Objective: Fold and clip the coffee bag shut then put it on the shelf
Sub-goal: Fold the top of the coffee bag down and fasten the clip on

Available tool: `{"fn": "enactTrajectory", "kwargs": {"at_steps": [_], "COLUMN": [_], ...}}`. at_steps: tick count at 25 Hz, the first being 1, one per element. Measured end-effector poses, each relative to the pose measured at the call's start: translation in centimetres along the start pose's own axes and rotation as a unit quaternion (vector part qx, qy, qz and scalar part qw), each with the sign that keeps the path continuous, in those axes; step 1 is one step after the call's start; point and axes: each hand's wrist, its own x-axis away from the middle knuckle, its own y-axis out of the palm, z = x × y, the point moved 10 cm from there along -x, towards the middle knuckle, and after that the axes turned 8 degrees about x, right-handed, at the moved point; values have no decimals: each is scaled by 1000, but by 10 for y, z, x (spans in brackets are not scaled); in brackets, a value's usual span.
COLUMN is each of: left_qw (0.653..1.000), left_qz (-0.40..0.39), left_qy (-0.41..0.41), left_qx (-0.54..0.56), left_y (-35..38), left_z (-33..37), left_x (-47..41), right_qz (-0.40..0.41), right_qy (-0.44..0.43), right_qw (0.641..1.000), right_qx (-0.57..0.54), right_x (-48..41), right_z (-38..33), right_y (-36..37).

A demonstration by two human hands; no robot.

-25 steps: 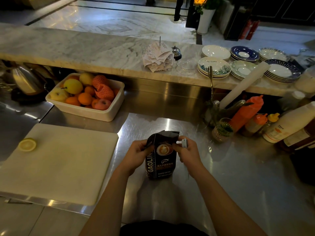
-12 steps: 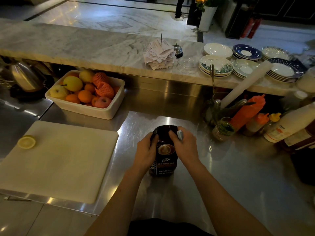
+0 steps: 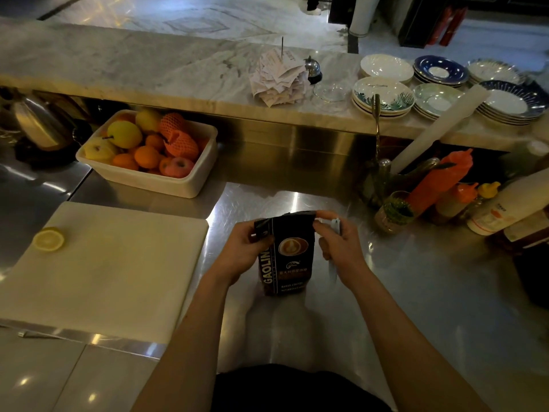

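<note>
A dark coffee bag with a latte picture stands upright on the steel counter. My left hand grips its upper left side, fingers at the top corner. My right hand pinches the bag's top right edge with thumb and forefinger. That same hand also carries a small white clip against the fingers. The top of the bag is bent over, flattened between both hands.
A white cutting board with a lemon half lies left. A fruit tub sits behind it. Sauce bottles and a jar crowd the right. The marble ledge holds plates, receipts and a bell.
Both hands, which covered the bag's top half a second ago, have moved apart to its top corners. The bag front with the latte picture shows again.
</note>
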Motion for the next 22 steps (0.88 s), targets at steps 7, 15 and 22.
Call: {"fn": "enactTrajectory", "kwargs": {"at_steps": [7, 15, 22], "left_qw": [993, 994, 984], "left_qz": [-42, -28, 87], "left_qy": [19, 1, 61], "left_qx": [-110, -102, -141], "left_y": [5, -1, 2], "left_z": [-11, -19, 2], "left_x": [-4, 9, 2], "right_qz": [-11, 20, -23], "right_qy": [66, -14, -55], "right_qw": [996, 968, 966], "right_qx": [55, 249, 252], "right_x": [0, 0, 3], "right_z": [24, 16, 14], "right_y": [-4, 1, 9]}}
